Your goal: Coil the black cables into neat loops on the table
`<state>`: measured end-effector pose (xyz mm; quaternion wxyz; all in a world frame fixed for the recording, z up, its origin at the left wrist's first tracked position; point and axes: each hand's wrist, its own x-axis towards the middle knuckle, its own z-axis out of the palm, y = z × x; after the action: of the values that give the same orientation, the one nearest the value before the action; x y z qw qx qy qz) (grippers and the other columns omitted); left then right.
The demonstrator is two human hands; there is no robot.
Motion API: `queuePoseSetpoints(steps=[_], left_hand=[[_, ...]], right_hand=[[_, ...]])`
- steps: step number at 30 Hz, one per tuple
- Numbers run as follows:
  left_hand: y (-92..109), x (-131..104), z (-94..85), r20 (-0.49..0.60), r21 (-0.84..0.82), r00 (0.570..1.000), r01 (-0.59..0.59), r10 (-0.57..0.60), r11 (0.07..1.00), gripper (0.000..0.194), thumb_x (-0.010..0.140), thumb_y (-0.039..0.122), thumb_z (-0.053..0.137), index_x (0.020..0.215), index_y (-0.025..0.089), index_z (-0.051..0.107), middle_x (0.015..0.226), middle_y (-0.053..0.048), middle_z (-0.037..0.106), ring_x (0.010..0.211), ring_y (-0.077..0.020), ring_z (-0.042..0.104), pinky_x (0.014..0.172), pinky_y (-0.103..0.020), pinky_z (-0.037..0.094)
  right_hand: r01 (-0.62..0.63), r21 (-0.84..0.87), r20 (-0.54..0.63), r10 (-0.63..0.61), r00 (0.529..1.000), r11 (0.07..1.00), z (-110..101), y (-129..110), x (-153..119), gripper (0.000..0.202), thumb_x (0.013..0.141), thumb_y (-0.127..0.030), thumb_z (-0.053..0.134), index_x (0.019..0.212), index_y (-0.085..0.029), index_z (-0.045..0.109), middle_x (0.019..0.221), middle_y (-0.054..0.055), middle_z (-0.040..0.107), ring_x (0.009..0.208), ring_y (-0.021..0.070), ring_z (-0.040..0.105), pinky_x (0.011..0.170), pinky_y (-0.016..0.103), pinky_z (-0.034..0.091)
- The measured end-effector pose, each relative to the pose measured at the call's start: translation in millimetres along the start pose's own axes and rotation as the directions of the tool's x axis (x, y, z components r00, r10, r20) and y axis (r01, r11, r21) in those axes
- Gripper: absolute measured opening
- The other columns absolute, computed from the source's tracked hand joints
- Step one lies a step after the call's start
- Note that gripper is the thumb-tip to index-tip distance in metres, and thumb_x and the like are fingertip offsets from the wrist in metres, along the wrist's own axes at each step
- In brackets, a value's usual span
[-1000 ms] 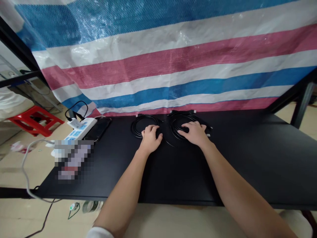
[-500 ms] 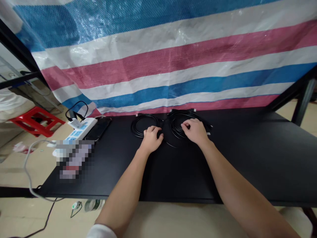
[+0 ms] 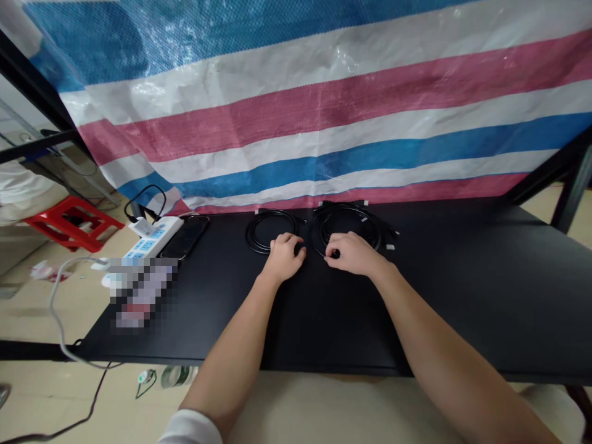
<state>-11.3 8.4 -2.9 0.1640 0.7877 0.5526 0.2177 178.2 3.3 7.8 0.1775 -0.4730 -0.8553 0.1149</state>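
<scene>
Two coils of black cable lie side by side at the back of the black table. My left hand (image 3: 284, 258) rests at the front of the smaller left coil (image 3: 250, 235), fingers curved and thumb held apart, gripping nothing. At the front of the larger right coil (image 3: 326, 213), my right hand (image 3: 352, 253) is closed in a pinch on a thin black strand (image 3: 318, 252). Whether this strand is a tie or part of the cable I cannot tell. Pale connectors or tags show around the right coil, part of which is hidden behind my right hand.
A striped tarp (image 3: 277, 135) hangs behind the table (image 3: 485, 290). On the left are a white power strip (image 3: 147, 245) with plugs, a dark phone (image 3: 187, 237) and a pixelated item (image 3: 145, 296). A grey cable (image 3: 55, 314) droops over the left edge. Beyond stands a red stool (image 3: 78, 225).
My right hand has moved left and slightly toward me, to the thin strand's end, which lay loose on the table before. My left hand has stayed nearly in place.
</scene>
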Motion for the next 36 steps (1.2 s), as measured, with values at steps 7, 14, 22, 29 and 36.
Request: queuePoseSetpoints(steps=[7,14,22,29,36], left_hand=[[-1,-1,-0.7,-0.082,-0.093,0.997,-0.019,0.011,0.995,0.021,0.083,0.026,0.052,0.097,0.020,0.067,0.107,-0.009,0.066,0.111,-0.0262,0.054,0.096,-0.047,0.037],[5,-1,5.1,-0.105,-0.502,0.994,-0.059,0.007,0.863,0.020,0.086,0.030,0.050,0.094,0.020,0.066,0.094,-0.006,0.070,0.091,-0.0209,0.062,0.089,-0.039,0.044],[7,7,11.2,-0.028,-0.908,0.961,0.091,-0.275,0.410,0.013,0.080,0.028,0.060,0.084,0.019,0.051,0.058,0.005,0.057,0.056,-0.0120,0.060,0.059,-0.025,0.048],[14,8,-6.5,0.107,-0.994,0.848,0.103,-0.518,-0.036,0.007,0.088,0.021,0.044,0.081,0.020,0.046,0.049,0.011,0.033,0.031,-0.0059,0.035,0.037,-0.019,0.037],[15,4,-10.9,0.112,-0.990,0.927,0.073,-0.357,-0.123,0.010,0.077,0.026,0.064,0.081,0.017,0.061,0.063,0.002,0.057,0.057,-0.0091,0.055,0.057,-0.022,0.045]], right_hand=[[0.031,0.161,-0.429,0.042,0.902,0.987,11,3,3,0.012,0.079,-0.023,0.054,0.067,-0.021,0.056,0.070,0.003,0.056,0.061,0.0149,0.052,0.059,0.029,0.042],[0.201,0.260,-0.388,-0.088,0.917,0.944,19,-9,4,0.013,0.084,-0.026,0.052,0.087,-0.020,0.063,0.081,0.005,0.060,0.059,0.0133,0.052,0.058,0.029,0.047],[0.268,0.212,-0.380,-0.173,0.909,0.940,10,-9,-1,0.025,0.080,-0.019,0.052,0.099,-0.024,0.067,0.083,0.005,0.066,0.074,0.0185,0.060,0.067,0.034,0.051],[0.145,0.080,-0.134,-0.134,0.982,0.986,-4,7,-5,0.031,0.065,-0.044,0.076,0.086,-0.023,0.071,0.088,0.007,0.070,0.084,0.0246,0.061,0.077,0.040,0.049],[0.179,0.073,-0.246,-0.156,0.957,0.981,9,-4,1,0.025,0.088,-0.034,0.052,0.082,-0.023,0.074,0.069,0.006,0.067,0.069,0.0191,0.057,0.070,0.036,0.046]])
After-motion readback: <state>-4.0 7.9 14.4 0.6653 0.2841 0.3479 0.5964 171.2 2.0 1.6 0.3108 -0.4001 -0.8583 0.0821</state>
